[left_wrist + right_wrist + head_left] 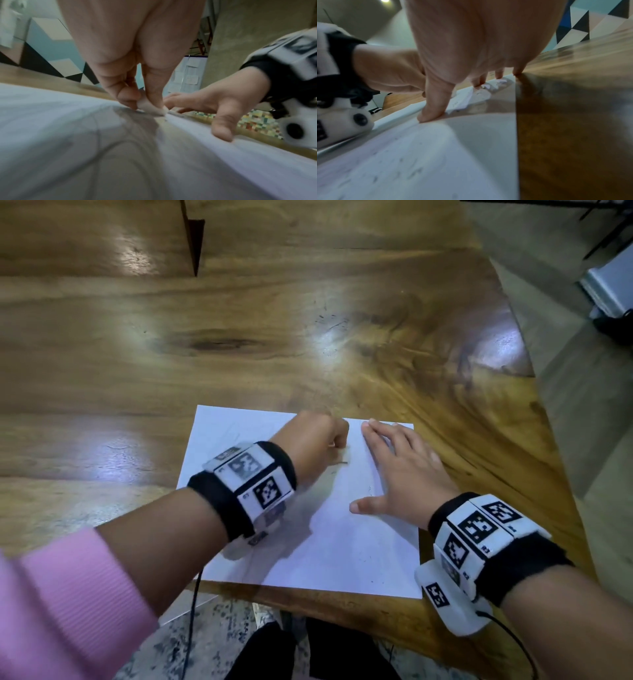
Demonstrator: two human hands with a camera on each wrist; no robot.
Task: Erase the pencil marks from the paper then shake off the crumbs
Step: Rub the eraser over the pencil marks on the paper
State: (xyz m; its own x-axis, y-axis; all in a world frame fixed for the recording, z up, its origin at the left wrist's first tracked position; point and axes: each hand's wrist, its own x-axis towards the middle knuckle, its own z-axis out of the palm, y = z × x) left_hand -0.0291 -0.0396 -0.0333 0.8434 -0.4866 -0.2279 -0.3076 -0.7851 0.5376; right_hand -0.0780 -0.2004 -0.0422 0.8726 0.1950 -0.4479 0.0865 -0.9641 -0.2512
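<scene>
A white sheet of paper [342, 542] is laid flat on the wooden tabletop [239, 344], close to its near edge. The left hand [315, 440] is curled over the upper middle of the sheet; in the left wrist view a small whitish eraser [150, 106] is pinched between thumb and fingertips [126, 97] and pressed onto the paper. So the left grip is closed around the eraser. The right hand [400, 470] is laid flat on the right part of the sheet, grip spread, fingers straight, thumb out to the side, all pressed on the paper. Faint pencil marks [339, 463] are seen just beside the left hand, and grey curved strokes show in the left wrist view, blurred. Small dark crumbs [412, 171] are scattered on the paper in the right wrist view. Black bands with white marker blocks [250, 477] are worn on both wrists. A pink sleeve [68, 601] is seen on the left forearm.
</scene>
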